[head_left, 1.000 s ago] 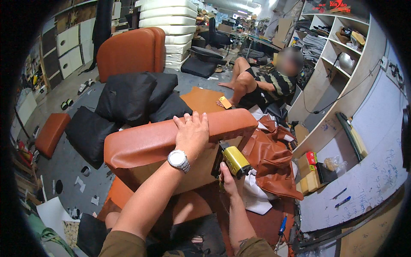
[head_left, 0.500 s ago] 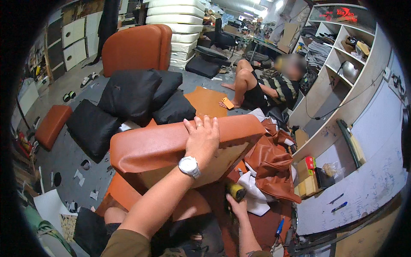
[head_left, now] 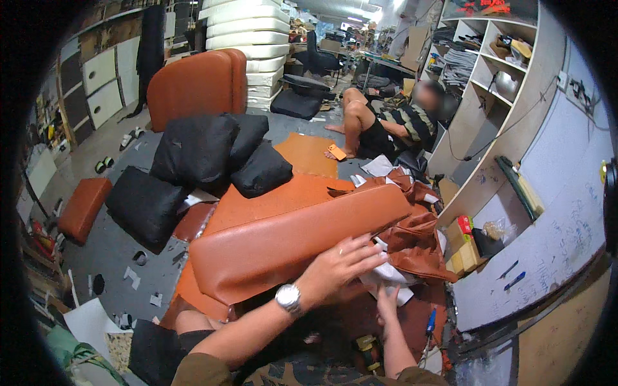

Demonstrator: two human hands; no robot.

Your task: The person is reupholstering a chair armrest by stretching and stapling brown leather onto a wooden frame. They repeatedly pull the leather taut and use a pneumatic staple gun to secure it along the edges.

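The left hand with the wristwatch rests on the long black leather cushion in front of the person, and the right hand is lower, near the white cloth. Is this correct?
Not quite: the long cushion under the left hand is orange-brown, not black, as the head view shows. The black cushions lie further back on the floor. The rest holds: the wristwatch is on the left wrist, and the right hand is lower, near the white cloth.

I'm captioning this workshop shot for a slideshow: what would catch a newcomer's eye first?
The long orange leather-covered cushion across the middle, with the left hand pressed flat on it. Behind it, black cushions pile on the floor, and a person sits by the white shelves on the right.
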